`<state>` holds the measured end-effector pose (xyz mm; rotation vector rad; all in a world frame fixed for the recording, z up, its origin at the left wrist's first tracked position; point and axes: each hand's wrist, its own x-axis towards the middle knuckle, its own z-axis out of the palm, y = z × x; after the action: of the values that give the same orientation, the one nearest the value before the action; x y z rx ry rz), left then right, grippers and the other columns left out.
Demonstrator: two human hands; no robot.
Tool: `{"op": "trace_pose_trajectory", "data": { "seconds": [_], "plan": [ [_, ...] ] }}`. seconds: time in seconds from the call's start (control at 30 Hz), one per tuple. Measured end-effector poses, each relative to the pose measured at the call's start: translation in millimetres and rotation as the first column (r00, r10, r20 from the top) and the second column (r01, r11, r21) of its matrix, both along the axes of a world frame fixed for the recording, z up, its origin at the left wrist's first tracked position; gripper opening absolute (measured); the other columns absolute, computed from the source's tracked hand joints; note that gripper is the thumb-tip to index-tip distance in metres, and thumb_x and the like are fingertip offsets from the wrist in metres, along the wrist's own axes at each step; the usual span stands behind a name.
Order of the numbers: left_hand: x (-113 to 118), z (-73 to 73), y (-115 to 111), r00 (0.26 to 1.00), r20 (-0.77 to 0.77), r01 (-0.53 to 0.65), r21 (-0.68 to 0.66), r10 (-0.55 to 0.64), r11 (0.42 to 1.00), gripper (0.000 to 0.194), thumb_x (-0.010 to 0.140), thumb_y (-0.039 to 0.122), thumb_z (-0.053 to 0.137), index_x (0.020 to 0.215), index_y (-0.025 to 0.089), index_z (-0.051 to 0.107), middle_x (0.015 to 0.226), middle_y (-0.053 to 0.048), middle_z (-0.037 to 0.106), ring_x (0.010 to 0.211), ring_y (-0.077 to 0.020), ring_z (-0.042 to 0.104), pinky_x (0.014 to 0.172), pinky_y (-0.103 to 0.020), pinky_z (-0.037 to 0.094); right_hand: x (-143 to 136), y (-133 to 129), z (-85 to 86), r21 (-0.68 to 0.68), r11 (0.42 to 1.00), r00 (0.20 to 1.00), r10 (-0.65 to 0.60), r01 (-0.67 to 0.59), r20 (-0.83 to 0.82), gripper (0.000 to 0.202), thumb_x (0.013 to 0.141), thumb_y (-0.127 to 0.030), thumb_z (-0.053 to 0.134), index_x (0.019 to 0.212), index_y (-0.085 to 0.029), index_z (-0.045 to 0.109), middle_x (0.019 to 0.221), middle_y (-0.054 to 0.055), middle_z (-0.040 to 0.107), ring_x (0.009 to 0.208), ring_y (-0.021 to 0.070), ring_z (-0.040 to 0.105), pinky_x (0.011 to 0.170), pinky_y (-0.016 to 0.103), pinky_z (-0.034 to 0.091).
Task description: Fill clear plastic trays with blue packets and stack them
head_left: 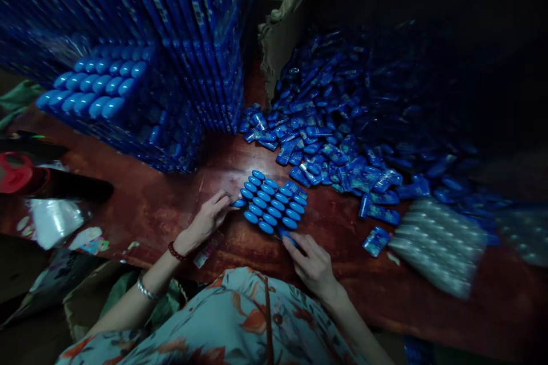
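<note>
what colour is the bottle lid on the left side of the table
The bottle lid is red, seen best in the head view.

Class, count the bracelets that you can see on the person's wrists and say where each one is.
2. A beaded bracelet sits just behind the left hand; a silver bracelet is further up that forearm. None shows by the right hand.

Head camera: riding on the person's head, facing forward and steeply down. Sitting close, at roughly arm's reach from the left hand (208, 218) and right hand (313, 262). Floral garment (257, 322) filling the near edge. View spanning the tabletop (338, 291) widely, reaching blue stacks (192, 17) at far left and a torn carton (285, 40) at far right.
</note>
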<state>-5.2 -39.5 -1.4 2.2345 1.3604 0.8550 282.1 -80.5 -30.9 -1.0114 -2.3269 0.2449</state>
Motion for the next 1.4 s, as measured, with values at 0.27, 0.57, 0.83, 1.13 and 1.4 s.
{"op": "trace_pose_trajectory", "data": {
  "seconds": [0.27, 0.57, 0.83, 1.13, 1.4],
  "plan": [
    [-12.7, -10.4, -1.5, 0.949, -0.289, 0.173, 0.146, -0.125, 0.974, 0.027, 0.095, 0.015, 0.028, 0.109, 0.016, 0.051, 0.077, -0.003, 0.050, 0.068, -0.0121, 0.048, 0.060, -0.021, 0.042, 3.9, 11.4, 2.4, -0.126, 0.992, 0.999, 0.029, -0.027, 0.019, 0.043, 0.083, -0.004, 0.039, 0.119, -0.020, 0.057, 0.096, 0.009, 0.062, 0.087, 0.0168, 0.062, 0.071, 0.026, 0.055],
    [-11.4, 12.9, 31.0, 0.809, -0.470, 0.398, -0.002, -0.352, 0.917, 0.030, 0.089, 0.005, 0.032, 0.106, 0.017, 0.053, 0.091, -0.008, 0.055, 0.084, -0.0164, 0.052, 0.077, -0.028, 0.046, -20.4, 17.0, 42.9, -0.206, 0.978, 0.900, 0.065, 0.028, 0.431, 0.052, 0.069, 0.004, 0.038, 0.110, -0.021, 0.059, 0.104, 0.011, 0.061, 0.086, 0.0211, 0.062, 0.063, 0.028, 0.053],
    [-18.8, 5.3, 31.2, 0.798, -0.488, 0.420, 0.028, -0.354, 0.907, 0.028, 0.091, 0.007, 0.027, 0.097, 0.015, 0.054, 0.084, -0.007, 0.055, 0.075, -0.0167, 0.050, 0.069, -0.028, 0.045, -18.8, 10.3, 28.9, -0.107, 0.992, 0.941, -0.031, 0.072, 0.338, 0.045, 0.076, -0.002, 0.039, 0.112, -0.018, 0.059, 0.101, 0.012, 0.061, 0.081, 0.0188, 0.063, 0.062, 0.026, 0.054],
    [-2.5, -1.5, -7.9, 0.753, -0.579, 0.401, 0.027, -0.313, 0.916, 0.026, 0.086, 0.000, 0.031, 0.099, 0.015, 0.049, 0.090, -0.010, 0.057, 0.080, -0.0174, 0.052, 0.077, -0.031, 0.048, 0.4, 5.7, 23.7, -0.091, 0.988, 0.973, -0.102, 0.123, 0.207, 0.033, 0.085, -0.009, 0.038, 0.106, -0.019, 0.062, 0.097, 0.011, 0.061, 0.079, 0.0174, 0.064, 0.061, 0.025, 0.055],
    [6.3, 22.9, 6.0, 0.687, -0.619, 0.379, -0.144, -0.382, 0.914, 0.032, 0.081, -0.003, 0.033, 0.104, 0.016, 0.046, 0.107, -0.010, 0.055, 0.092, -0.0182, 0.055, 0.082, -0.032, 0.048, 18.8, -0.8, 20.7, -0.322, 0.940, 0.990, -0.073, 0.109, 0.123, 0.046, 0.085, -0.003, 0.034, 0.125, -0.022, 0.049, 0.109, 0.009, 0.056, 0.095, 0.0161, 0.060, 0.077, 0.027, 0.054]
  ]
}}
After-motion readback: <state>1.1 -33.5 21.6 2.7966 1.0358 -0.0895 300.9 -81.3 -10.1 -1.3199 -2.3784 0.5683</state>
